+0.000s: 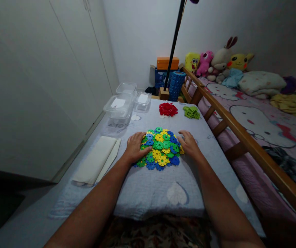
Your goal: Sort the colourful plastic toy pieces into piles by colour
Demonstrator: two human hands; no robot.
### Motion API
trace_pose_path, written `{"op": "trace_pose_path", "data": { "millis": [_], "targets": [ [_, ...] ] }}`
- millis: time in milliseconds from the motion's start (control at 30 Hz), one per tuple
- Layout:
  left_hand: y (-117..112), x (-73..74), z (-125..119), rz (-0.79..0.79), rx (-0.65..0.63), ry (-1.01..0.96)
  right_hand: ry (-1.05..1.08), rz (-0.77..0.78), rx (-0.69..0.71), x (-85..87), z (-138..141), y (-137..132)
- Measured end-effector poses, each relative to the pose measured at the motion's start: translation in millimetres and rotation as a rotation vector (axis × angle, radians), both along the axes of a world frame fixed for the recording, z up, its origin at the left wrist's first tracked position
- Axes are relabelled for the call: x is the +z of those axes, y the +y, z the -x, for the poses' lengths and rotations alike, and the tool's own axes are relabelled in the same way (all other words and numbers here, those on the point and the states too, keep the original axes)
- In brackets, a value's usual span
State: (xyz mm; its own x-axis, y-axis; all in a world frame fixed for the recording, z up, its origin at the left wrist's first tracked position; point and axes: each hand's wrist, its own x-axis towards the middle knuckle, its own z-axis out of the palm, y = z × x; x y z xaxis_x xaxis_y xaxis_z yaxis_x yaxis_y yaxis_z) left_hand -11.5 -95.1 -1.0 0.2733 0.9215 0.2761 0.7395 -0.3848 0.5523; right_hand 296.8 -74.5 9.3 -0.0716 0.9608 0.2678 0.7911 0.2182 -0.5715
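Note:
A heap of notched plastic discs [160, 146] in green, yellow and blue lies in the middle of the cloth-covered table. Against the heap's left side rests my left hand [136, 148], its thumb stretched over the discs and its fingers extended. My right hand [188, 143] is at the right edge of the heap, fingers apart and curved around that side. Neither hand grips a disc that I can make out. Farther back sit a red pile [168, 109] and a light green pile [191, 112] of small pieces.
Clear plastic containers [119, 106] with lids stand at the back left. A folded cream cloth [96, 160] lies on the left of the table [155, 196]. Along the right runs a wooden bed rail [235, 137]. A black pole [173, 44] rises behind the table beside a blue roller [177, 86].

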Motion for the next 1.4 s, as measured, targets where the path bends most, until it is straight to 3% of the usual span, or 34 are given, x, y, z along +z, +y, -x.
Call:
{"op": "trace_pose_path", "data": {
  "millis": [100, 200, 367, 533, 633, 733, 1000, 1200, 1400],
  "targets": [
    [1, -1.0, -1, -0.007, 0.017, 0.01, -0.097, 0.041, -0.13, -20.9, 2, -3],
    [2, -4.5, -1, 0.001, 0.015, 0.017, -0.12, 0.044, -0.103, -31.0, 15, -3],
    [2, -7.7, -2, 0.008, -0.008, 0.041, -0.011, 0.024, 0.032, -29.7, 40, -2],
    [2, -5.9, -3, 0.006, -0.018, 0.033, 0.271, -0.051, 0.195, -18.4, 52, -2],
    [3, -5.7, -1, 0.013, -0.022, -0.008, 0.399, -0.09, 0.152, -8.6, 43, -2],
    [4, -4.9, 1, 0.02, -0.013, -0.051, 0.356, -0.065, 0.1, 0.0, 23, -5],
    [4, -0.8, 14, 0.076, 0.019, 0.004, 0.135, 0.244, 0.206, 12.2, -21, -16],
    [-2, 1.8, 24, 0.154, -0.076, 0.063, 0.142, 0.345, 0.285, 13.6, -29, -15],
    [-9, -0.8, 24, 0.157, -0.109, 0.127, 0.246, 0.357, 0.223, 9.8, -26, -14]
  ]
}}
